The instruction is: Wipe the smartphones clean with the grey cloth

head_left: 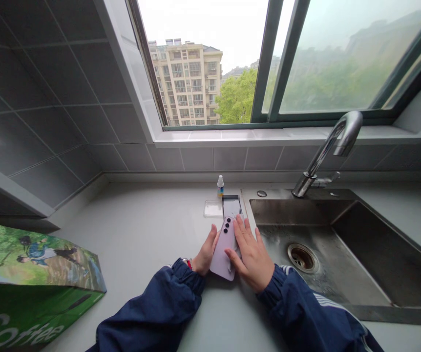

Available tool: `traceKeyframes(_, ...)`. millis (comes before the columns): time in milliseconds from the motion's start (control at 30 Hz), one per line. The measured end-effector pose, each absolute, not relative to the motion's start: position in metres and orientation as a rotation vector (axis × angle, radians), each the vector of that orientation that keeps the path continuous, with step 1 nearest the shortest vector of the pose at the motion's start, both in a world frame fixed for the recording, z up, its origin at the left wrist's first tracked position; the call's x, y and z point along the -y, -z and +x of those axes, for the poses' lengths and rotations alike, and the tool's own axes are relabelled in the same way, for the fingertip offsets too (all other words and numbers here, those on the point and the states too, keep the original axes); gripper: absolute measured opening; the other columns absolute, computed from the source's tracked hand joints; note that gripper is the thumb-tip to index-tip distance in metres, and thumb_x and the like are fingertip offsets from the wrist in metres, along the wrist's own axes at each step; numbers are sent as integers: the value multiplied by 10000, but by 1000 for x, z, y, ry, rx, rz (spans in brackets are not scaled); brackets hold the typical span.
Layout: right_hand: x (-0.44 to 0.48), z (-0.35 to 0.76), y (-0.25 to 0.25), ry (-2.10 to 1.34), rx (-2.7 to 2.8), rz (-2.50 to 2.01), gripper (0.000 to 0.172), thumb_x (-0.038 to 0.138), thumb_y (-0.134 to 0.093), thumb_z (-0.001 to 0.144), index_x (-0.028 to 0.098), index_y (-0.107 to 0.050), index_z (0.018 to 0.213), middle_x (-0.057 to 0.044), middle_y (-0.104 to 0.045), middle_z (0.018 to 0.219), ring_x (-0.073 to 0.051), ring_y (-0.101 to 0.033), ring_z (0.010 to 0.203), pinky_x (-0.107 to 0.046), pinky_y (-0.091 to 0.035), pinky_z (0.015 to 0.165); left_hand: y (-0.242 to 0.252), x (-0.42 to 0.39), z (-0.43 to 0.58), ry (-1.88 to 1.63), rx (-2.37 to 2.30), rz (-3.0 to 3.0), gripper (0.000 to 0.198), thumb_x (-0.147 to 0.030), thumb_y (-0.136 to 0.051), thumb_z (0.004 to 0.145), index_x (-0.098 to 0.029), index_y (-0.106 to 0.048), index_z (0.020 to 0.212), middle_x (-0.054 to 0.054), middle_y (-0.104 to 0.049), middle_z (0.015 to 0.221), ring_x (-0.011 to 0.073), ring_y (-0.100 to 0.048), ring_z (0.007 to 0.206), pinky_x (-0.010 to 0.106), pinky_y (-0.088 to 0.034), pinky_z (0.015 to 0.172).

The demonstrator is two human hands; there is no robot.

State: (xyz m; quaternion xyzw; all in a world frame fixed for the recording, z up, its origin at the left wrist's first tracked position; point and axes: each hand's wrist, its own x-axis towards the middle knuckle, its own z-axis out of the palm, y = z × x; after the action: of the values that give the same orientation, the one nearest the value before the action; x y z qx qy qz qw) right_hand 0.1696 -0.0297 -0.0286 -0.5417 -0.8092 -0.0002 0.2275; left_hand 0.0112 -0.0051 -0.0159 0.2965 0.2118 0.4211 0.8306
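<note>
A lilac smartphone (223,247) lies back side up on the grey counter (140,234), its three camera lenses toward the window. My left hand (206,254) cups its left edge, fingers curled against it. My right hand (251,253) rests over the phone's right side, fingers stretched toward the far end, where a white cloth or wipe (231,208) lies partly under the fingertips. Just beyond sit a clear phone case (213,209) and a small dropper bottle (220,186).
A steel sink (342,244) with a drain and a curved tap (327,151) lies right of the phone. A green printed paper bag (31,283) stands at the near left. Grey tiled walls and a window sill (269,136) bound the counter behind.
</note>
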Motion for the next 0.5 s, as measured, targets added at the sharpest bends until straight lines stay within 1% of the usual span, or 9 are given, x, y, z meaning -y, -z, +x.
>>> traceKeyframes(200,33,167,28,6,2300,-1396,822,447,-421,1005,190,105,1580,-127,-110,1648,-332,-72,1523,-619,-273,1156,15,4,13,-909,-399,634,713,-600,-386,960,-111,-453,1475,156,-485,1490,295,-396,1418,375,-261,1191)
traceKeyframes(367,34,167,27,7,2313,-1346,831,438,-429,1002,179,108,1580,-144,-113,1643,-334,-80,1522,-625,-276,1153,15,5,14,-904,-362,636,701,-594,-396,960,-121,-458,1473,155,-501,1477,293,-390,1423,387,-220,1211)
traceKeyframes(500,34,167,26,-30,2283,-1373,832,422,-425,1005,174,127,1576,-137,-136,1641,-317,-109,1520,-605,-284,1160,14,5,14,-903,-364,641,684,-591,-397,962,-139,-464,1472,142,-518,1465,291,-390,1423,390,-214,1216)
